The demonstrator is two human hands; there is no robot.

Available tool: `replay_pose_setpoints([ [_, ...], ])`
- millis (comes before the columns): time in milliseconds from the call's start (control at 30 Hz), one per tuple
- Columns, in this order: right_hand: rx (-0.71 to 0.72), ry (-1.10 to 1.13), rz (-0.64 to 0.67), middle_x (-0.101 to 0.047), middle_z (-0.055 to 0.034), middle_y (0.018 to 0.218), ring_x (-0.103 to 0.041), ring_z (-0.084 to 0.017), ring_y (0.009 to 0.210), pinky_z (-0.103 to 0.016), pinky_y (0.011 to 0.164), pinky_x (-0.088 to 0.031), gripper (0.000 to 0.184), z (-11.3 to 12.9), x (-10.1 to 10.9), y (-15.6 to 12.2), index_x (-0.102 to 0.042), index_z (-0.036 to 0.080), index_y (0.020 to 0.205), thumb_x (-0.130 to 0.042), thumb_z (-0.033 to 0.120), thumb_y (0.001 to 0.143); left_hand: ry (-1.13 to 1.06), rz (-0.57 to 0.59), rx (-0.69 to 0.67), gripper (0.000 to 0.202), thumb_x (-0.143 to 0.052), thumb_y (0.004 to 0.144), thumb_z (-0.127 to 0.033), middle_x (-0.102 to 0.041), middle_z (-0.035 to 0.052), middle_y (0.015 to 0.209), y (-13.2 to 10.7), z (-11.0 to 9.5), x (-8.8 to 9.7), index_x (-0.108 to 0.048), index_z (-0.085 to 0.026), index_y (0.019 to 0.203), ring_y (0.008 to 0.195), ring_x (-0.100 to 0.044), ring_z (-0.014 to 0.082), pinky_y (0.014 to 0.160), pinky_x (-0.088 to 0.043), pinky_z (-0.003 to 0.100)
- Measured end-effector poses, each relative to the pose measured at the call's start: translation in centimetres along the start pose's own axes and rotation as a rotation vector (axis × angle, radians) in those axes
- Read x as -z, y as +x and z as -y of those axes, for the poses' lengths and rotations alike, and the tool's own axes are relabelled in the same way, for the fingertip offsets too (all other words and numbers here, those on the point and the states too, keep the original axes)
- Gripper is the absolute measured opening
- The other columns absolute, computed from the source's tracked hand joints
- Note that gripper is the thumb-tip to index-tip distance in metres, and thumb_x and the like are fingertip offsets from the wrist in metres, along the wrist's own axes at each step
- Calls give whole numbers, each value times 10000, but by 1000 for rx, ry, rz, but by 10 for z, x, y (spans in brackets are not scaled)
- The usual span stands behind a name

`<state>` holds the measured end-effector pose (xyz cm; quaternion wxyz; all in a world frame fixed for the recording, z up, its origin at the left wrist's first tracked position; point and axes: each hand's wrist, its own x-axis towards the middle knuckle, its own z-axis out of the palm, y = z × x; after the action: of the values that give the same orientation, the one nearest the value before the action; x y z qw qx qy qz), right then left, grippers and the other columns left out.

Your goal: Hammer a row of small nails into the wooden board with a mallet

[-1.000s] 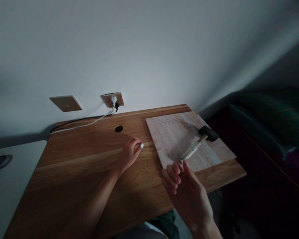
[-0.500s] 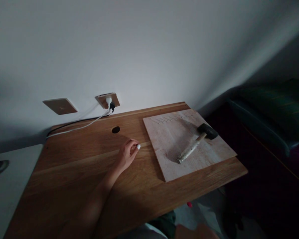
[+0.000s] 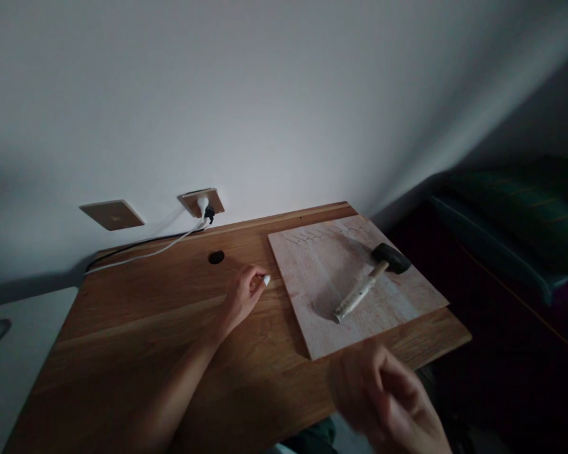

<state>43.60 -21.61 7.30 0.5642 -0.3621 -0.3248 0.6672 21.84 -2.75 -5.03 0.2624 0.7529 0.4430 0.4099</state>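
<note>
My left hand [image 3: 242, 295] rests over the wooden desk, left of a flat board, its thumb and fingers pinched together. A small white spot shows at the fingertips; whether it is a held thing or part of the thumb, I cannot tell. Low in front of the board is my right hand [image 3: 388, 397], slightly blurred, fingers curled in; what they hold, if anything, does not show. Across the pale board [image 3: 307, 284] lies a mallet [image 3: 360, 293] with a black head at the right and a worn, whitish handle. Thin nail-like pieces [image 3: 319, 236] line the board's far edge.
The wooden desk [image 3: 137, 302] stands against a white wall. Plugs and cables [image 3: 165, 247] run from a wall socket [image 3: 201, 203] along the desk's back, near a round cable hole [image 3: 216, 257]. A white surface [image 3: 23, 340] adjoins at left; dark cushions [image 3: 515, 221] lie at right.
My right hand has risen from the bottom edge into view in front of the board. The left hand keeps its pinch in nearly the same place. The view has tilted slightly upward.
</note>
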Motion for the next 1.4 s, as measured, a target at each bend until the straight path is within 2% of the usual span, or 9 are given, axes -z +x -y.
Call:
replay_pose_setpoints([
  [100, 189, -776, -372, -596, -19, 746, -563, -195, 738, -306, 684, -458, 407, 5, 62, 26, -639, 238, 749, -599, 580, 966, 19, 9, -15, 64, -606, 943, -219, -713, 42, 997, 31, 8, -10, -647, -209, 895, 802, -646, 163, 740, -535, 295],
  [167, 250, -1069, -554, -685, -81, 1004, -643, -264, 926, -364, 802, -515, 377, 11, 116, 36, -688, 238, 960, -606, 603, 918, 38, -19, -22, 74, -618, 934, -207, -701, 50, 1044, 53, 18, -19, -648, -214, 1002, 886, -662, 184, 806, -550, 320],
  [267, 206, -1403, -815, -631, -193, 1276, -672, -355, 1025, -505, 887, -544, 575, 18, 194, 43, -669, 189, 1189, -530, 639, 859, 65, -84, 13, 272, -655, 908, -200, -670, 102, 1193, 81, 35, -34, -595, -205, 1173, 1064, -654, 234, 895, -559, 384],
  [367, 174, -1596, -917, -587, -245, 1404, -540, -430, 1327, -587, 1044, -477, 658, 20, 246, 46, -603, 140, 1343, -426, 581, 888, 104, -61, 24, 298, -664, 905, -197, -670, 128, 1219, 99, 47, -45, -584, -192, 1192, 1149, -638, 265, 1001, -527, 454],
  [500, 90, -1654, -901, -627, -241, 1387, -558, -432, 1325, -586, 1056, -474, 688, 22, 272, 47, -565, 114, 1420, -379, 542, 916, 144, -4, 16, 246, -686, 880, -191, -701, 97, 1138, 110, 50, -43, -605, -214, 1111, 1088, -663, 262, 1007, -525, 470],
  [733, -11, -1549, -973, -573, -215, 1423, -650, -428, 1192, -546, 911, -557, 775, 28, 270, 45, -583, 201, 1460, -447, 691, 876, 167, 71, 20, 159, -672, 865, -189, -701, 70, 1028, 112, 46, -24, -610, -209, 1010, 827, -667, 206, 873, -561, 398],
  [900, 72, -1526, -936, -612, -177, 1319, -655, -414, 1172, -552, 922, -566, 735, 11, 238, 29, -676, 238, 1323, -430, 764, 873, 273, 120, 37, 226, -606, 914, -266, -676, 96, 1105, 88, 48, 5, -598, -194, 1128, 799, -655, 200, 876, -551, 404],
  [1200, 177, -1425, -699, -609, -80, 1272, -725, -297, 974, -450, 788, -616, 498, -41, 151, -3, -653, 326, 1265, -468, 663, 948, 431, 166, 246, 223, -529, 887, -325, -755, 96, 1016, 30, 58, 123, -650, -208, 1033, 943, -708, 271, 890, -534, 405],
  [1400, 225, -1388, -574, -666, -65, 1200, -737, -230, 774, -369, 669, -615, 367, -62, 118, -1, -654, 340, 1224, -483, 550, 976, 514, 188, 373, 238, -532, 853, -379, -777, 81, 993, -9, 57, 192, -679, -228, 964, 936, -730, 283, 853, -532, 374],
])
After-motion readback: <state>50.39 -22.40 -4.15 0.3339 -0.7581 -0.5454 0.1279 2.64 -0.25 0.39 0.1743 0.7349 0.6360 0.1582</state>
